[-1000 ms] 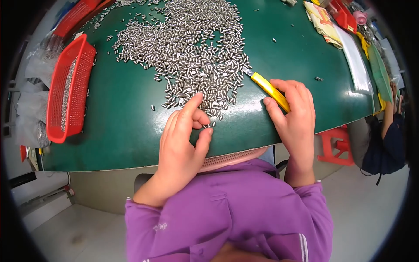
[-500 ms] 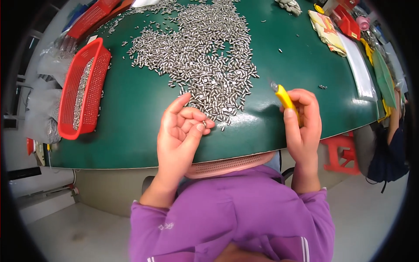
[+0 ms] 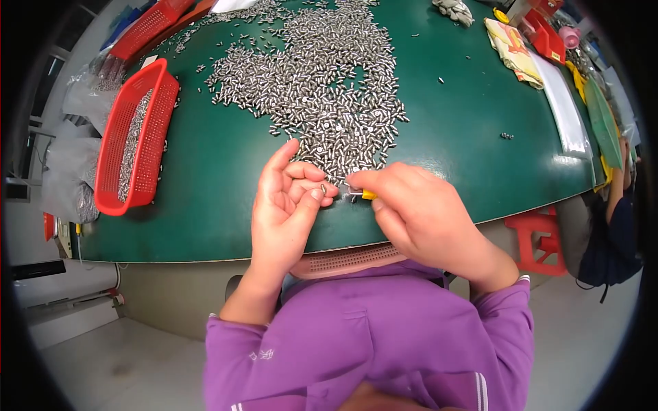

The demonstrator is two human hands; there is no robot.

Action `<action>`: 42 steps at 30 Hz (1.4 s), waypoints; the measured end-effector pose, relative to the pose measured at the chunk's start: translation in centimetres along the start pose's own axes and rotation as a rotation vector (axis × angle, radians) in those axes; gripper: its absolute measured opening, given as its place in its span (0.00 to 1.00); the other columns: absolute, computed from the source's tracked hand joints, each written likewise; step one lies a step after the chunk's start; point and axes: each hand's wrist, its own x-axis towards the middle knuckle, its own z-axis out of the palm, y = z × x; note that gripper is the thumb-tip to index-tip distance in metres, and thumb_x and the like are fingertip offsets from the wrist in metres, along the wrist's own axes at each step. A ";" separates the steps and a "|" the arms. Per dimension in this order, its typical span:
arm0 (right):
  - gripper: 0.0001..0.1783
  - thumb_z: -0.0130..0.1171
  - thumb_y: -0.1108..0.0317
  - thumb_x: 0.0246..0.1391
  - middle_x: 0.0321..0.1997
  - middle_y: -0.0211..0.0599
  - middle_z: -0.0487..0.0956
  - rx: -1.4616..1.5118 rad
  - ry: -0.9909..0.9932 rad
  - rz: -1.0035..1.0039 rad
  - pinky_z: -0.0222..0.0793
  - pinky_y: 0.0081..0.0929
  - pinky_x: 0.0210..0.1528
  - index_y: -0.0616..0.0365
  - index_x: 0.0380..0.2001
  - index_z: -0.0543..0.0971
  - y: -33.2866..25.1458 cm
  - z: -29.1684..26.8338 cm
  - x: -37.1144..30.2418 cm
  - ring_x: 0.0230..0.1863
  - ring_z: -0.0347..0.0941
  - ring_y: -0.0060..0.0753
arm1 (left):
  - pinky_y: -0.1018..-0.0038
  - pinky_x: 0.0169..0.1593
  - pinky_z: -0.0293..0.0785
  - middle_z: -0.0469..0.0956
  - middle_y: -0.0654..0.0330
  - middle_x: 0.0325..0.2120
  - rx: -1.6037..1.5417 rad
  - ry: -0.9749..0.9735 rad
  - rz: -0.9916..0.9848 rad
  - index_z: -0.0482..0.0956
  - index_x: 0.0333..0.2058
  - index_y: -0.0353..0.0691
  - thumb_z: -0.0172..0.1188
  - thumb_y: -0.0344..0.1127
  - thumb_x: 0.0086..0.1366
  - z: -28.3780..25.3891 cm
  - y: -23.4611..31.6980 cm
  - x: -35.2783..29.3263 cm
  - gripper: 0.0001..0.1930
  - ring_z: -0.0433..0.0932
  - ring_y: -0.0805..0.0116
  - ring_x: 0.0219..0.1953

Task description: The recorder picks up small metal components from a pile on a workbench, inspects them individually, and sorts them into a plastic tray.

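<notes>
A big heap of small silver metal pins (image 3: 322, 82) covers the middle of the green table (image 3: 219, 178). My left hand (image 3: 284, 205) hovers over the table's near edge, palm up, pinching one small pin (image 3: 323, 188) between thumb and fingertips. My right hand (image 3: 418, 212) is closed around a yellow tool (image 3: 369, 194); only a short yellow piece shows past my fingers. A thin metal tip on it points at the pin in my left hand. The two hands almost touch.
A red mesh basket (image 3: 133, 137) holding more pins stands at the table's left. More red baskets (image 3: 147, 27) sit far left. Cloths (image 3: 510, 41), a long white strip (image 3: 562, 103) and red boxes (image 3: 548, 34) lie far right. A red stool (image 3: 534, 240) stands beside another person (image 3: 617, 205).
My right hand has swung the yellow tool from the right edge in to my left hand. My left hand has lifted off the heap and turned palm up with one pin.
</notes>
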 end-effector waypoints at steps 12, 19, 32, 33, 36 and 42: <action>0.20 0.61 0.72 0.53 0.29 0.37 0.74 -0.039 -0.115 -0.002 0.73 0.38 0.33 0.50 0.51 0.79 -0.6 0.9 0.8 0.31 0.75 0.43 | 0.75 0.50 0.78 0.70 0.55 0.47 -0.006 0.006 0.036 0.48 0.71 0.34 0.50 0.14 0.67 0.3 -0.2 -0.2 0.36 0.76 0.73 0.44; 0.20 0.61 0.72 0.53 0.29 0.37 0.74 -0.026 -0.129 0.021 0.73 0.39 0.31 0.48 0.50 0.79 -0.6 1.0 1.0 0.31 0.76 0.43 | 0.74 0.49 0.78 0.69 0.53 0.49 -0.001 0.006 0.043 0.47 0.71 0.35 0.50 0.15 0.67 0.4 0.0 -0.3 0.36 0.76 0.73 0.44; 0.25 0.61 0.73 0.48 0.29 0.32 0.69 -0.252 0.037 -0.046 0.69 0.35 0.27 0.47 0.52 0.78 -1.8 3.3 0.2 0.29 0.72 0.36 | 0.74 0.48 0.79 0.69 0.52 0.51 -0.093 0.016 0.040 0.48 0.71 0.36 0.51 0.14 0.67 -0.5 -0.1 -0.1 0.37 0.77 0.71 0.42; 0.25 0.61 0.73 0.48 0.29 0.32 0.69 -0.253 0.038 -0.048 0.69 0.35 0.27 0.47 0.52 0.78 -1.8 3.4 0.2 0.29 0.72 0.36 | 0.73 0.48 0.79 0.69 0.52 0.51 -0.109 0.016 0.033 0.48 0.71 0.37 0.52 0.15 0.67 -0.6 -0.1 -0.1 0.37 0.77 0.71 0.42; 0.25 0.61 0.73 0.48 0.29 0.32 0.69 -0.269 0.072 -0.058 0.69 0.33 0.28 0.47 0.53 0.78 -1.8 3.7 0.2 0.29 0.71 0.34 | 0.72 0.49 0.79 0.69 0.52 0.51 -0.135 0.008 0.044 0.48 0.71 0.37 0.53 0.16 0.67 -0.8 -0.2 -0.3 0.37 0.78 0.71 0.42; 0.23 0.62 0.72 0.52 0.30 0.33 0.71 -0.109 0.036 0.017 0.72 0.36 0.30 0.47 0.53 0.78 -1.1 2.8 0.2 0.31 0.74 0.37 | 0.71 0.50 0.78 0.68 0.51 0.52 -0.111 0.004 0.074 0.47 0.71 0.37 0.53 0.17 0.68 -0.5 -0.5 -0.3 0.37 0.78 0.70 0.42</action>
